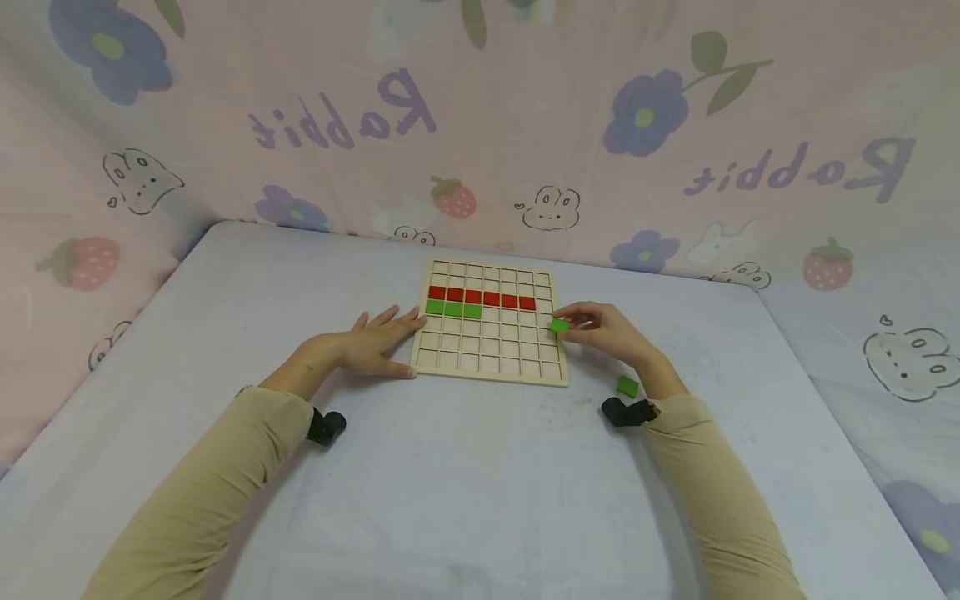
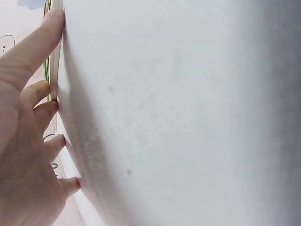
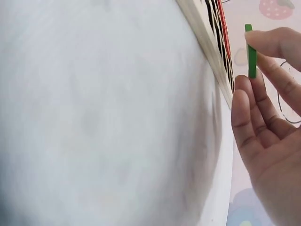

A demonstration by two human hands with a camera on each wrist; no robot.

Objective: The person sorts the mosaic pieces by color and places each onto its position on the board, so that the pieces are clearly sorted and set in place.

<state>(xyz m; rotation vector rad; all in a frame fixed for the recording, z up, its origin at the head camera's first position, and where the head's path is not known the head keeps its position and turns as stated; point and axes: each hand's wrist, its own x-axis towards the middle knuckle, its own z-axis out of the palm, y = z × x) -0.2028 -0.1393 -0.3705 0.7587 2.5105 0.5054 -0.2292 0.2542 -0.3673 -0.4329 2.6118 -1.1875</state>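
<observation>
A wooden grid board point(image 1: 491, 376) lies on the table, with a row of red tiles point(image 1: 491, 299) and, just below it, three green tiles point(image 1: 453, 309) at the left. My left hand point(image 1: 371, 346) rests on the table with fingers spread, thumb and fingertips touching the board's left edge. Over the board's right edge, my right hand point(image 1: 603, 329) pinches a green tile point(image 3: 251, 52) between thumb and fingers. In the right wrist view this tile is seen edge-on, held above the table. Another green tile point(image 1: 627, 386) lies on the table near the right wrist.
A white cloth point(image 1: 480, 483) covers the table. Behind it hangs a pink curtain point(image 1: 495, 100) printed with rabbits, flowers and strawberries. Black wrist mounts point(image 1: 327, 427) show at both sleeves.
</observation>
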